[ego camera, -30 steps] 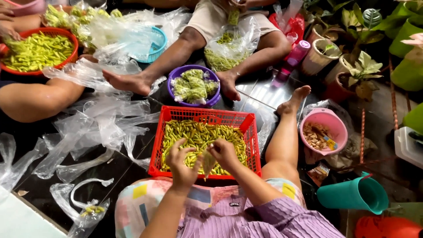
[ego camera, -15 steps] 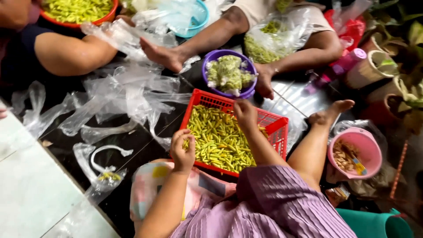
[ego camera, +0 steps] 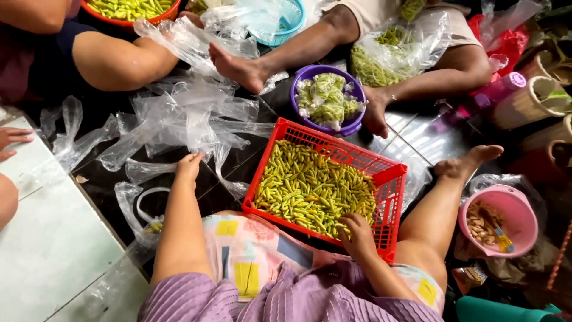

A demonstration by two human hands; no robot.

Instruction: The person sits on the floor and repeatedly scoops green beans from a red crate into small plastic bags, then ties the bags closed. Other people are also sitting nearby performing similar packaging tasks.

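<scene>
While the person sat on the dark floor (ego camera: 250, 161), the left hand (ego camera: 189, 167) at centre left lay with loosely curled fingers on a clear plastic bag (ego camera: 179, 116), its grip pinching nothing I could make out. At lower centre, the right hand (ego camera: 357, 234) rested spread on green pods (ego camera: 310, 188) in one red basket (ego camera: 390, 206). One purple bowl (ego camera: 351, 125) sat above; one pink bucket (ego camera: 521, 229) stood at right.
</scene>
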